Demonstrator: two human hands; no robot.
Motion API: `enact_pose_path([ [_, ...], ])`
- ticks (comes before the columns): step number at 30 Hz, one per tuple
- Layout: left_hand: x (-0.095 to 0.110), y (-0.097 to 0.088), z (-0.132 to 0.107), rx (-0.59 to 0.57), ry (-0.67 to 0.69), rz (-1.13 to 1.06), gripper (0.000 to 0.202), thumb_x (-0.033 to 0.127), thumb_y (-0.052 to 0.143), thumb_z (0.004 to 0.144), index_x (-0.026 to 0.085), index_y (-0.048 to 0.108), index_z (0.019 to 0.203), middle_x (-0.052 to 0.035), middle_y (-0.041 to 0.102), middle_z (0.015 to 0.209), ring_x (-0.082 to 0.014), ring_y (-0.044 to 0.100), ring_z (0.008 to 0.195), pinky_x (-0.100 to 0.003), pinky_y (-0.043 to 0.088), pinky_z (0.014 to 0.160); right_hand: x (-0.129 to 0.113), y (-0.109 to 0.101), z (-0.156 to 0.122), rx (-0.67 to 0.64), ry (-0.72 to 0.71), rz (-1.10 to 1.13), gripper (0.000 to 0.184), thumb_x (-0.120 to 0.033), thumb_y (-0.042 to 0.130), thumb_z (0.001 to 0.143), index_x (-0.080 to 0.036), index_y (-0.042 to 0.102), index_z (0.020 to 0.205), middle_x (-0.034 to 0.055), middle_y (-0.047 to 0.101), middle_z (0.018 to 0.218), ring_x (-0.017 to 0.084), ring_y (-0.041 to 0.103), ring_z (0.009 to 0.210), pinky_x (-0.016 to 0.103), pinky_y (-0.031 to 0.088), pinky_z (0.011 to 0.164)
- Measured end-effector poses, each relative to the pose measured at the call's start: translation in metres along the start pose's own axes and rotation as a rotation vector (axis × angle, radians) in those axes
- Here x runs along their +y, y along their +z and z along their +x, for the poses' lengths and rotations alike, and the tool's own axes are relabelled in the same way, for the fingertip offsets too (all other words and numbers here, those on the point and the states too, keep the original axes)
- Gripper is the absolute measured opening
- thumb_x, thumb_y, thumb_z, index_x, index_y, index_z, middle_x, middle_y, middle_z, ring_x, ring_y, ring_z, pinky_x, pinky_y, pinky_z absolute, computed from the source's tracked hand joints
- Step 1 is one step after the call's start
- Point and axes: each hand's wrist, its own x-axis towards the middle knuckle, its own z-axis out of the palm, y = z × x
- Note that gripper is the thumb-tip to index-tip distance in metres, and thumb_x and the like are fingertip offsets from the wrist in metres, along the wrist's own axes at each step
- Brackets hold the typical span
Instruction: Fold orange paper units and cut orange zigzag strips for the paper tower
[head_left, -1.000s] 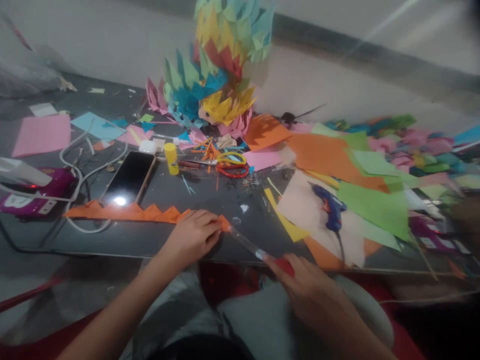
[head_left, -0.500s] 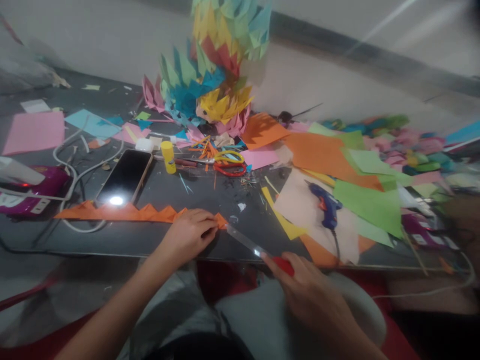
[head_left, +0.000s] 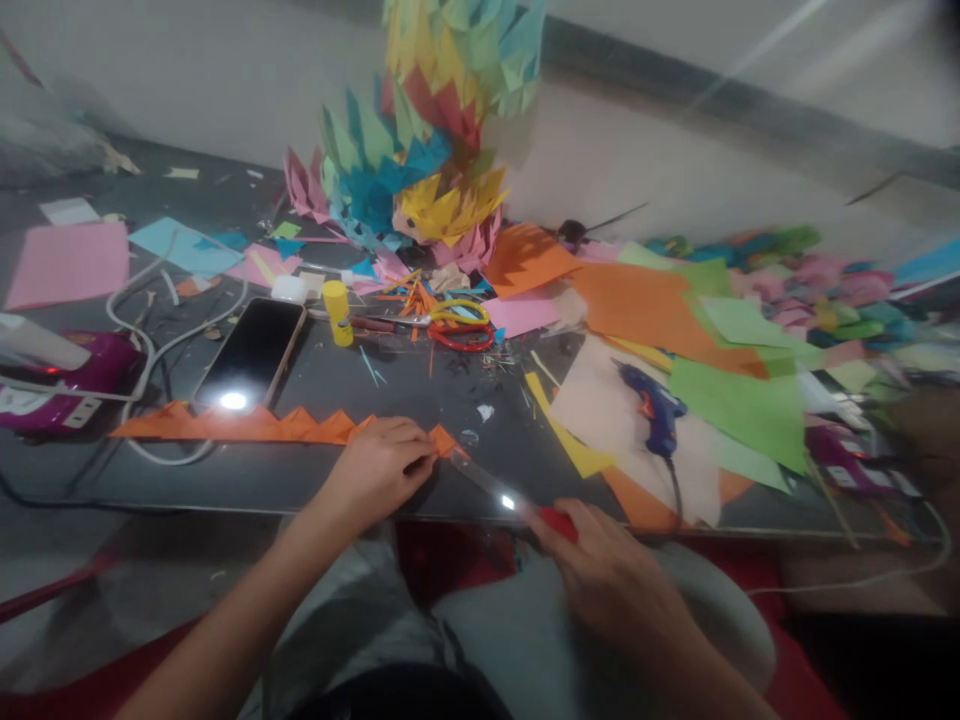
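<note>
A long orange paper strip point(head_left: 259, 425), folded into a row of pointed teeth, lies along the front of the dark table. My left hand point(head_left: 382, 465) is closed over it near its right end, with the fingers curled and pressing it down. One orange tooth sticks out to the right of the fingers. My right hand point(head_left: 607, 560) grips a knife point(head_left: 556, 522) by its red handle, at the table's front edge. Its shiny blade slants up to the left, and the tip meets the strip's right end.
Behind the strip lie a phone point(head_left: 255, 350), a glue stick point(head_left: 338, 313) and scissors point(head_left: 459, 325). A blue glue gun point(head_left: 652, 408) rests on coloured sheets at the right. A spiky paper model point(head_left: 442, 170) stands at the back. White cable point(head_left: 154, 350) loops at the left.
My right hand has shifted slightly left with the knife, and the blade now reaches further into the strip's right end. My left hand stays where it was.
</note>
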Motion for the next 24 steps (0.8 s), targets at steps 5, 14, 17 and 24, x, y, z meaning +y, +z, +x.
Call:
enact_pose_path([
  [5, 0.0005, -0.0006, 0.0001, -0.006, -0.014, 0.007, 0.014, 0.016, 0.055, 0.08, 0.018, 0.068, 0.077, -0.0031, 0.068, 0.08, -0.0155, 0.06, 0.08, -0.031, 0.049, 0.074, 0.001, -0.0029, 0.0009, -0.003, -0.016, 0.012, 0.053, -0.003, 0.037, 0.072, -0.02, 0.057, 0.119, 0.0113, 0.057, 0.09, 0.016, 0.05, 0.069, 0.028, 0.043, 0.061],
  [14, 0.0009, -0.0011, 0.0002, -0.01, -0.022, 0.023, 0.016, 0.017, 0.053, 0.081, 0.019, 0.068, 0.077, -0.0034, 0.068, 0.08, -0.0159, 0.06, 0.079, -0.032, 0.049, 0.071, 0.001, -0.0014, -0.0017, -0.01, -0.019, 0.047, 0.054, -0.002, 0.034, 0.072, -0.017, 0.057, 0.119, 0.0134, 0.057, 0.093, 0.017, 0.052, 0.071, 0.03, 0.046, 0.062],
  [17, 0.0015, -0.0014, 0.0005, -0.014, -0.024, 0.021, 0.016, 0.016, 0.053, 0.081, 0.019, 0.068, 0.077, -0.0035, 0.068, 0.081, -0.0157, 0.06, 0.078, -0.032, 0.049, 0.071, 0.003, -0.0003, -0.002, -0.013, -0.027, 0.058, 0.054, -0.001, 0.034, 0.073, -0.016, 0.057, 0.119, 0.0138, 0.057, 0.093, 0.017, 0.052, 0.072, 0.03, 0.046, 0.061],
  [24, 0.0016, -0.0008, 0.0005, -0.012, -0.029, 0.011, 0.014, 0.015, 0.055, 0.08, 0.018, 0.068, 0.078, -0.0029, 0.068, 0.081, -0.016, 0.06, 0.078, -0.033, 0.049, 0.071, 0.0056, 0.0, -0.0048, 0.006, -0.038, 0.065, 0.052, -0.003, 0.035, 0.073, -0.017, 0.057, 0.119, 0.013, 0.057, 0.092, 0.017, 0.053, 0.073, 0.03, 0.048, 0.062],
])
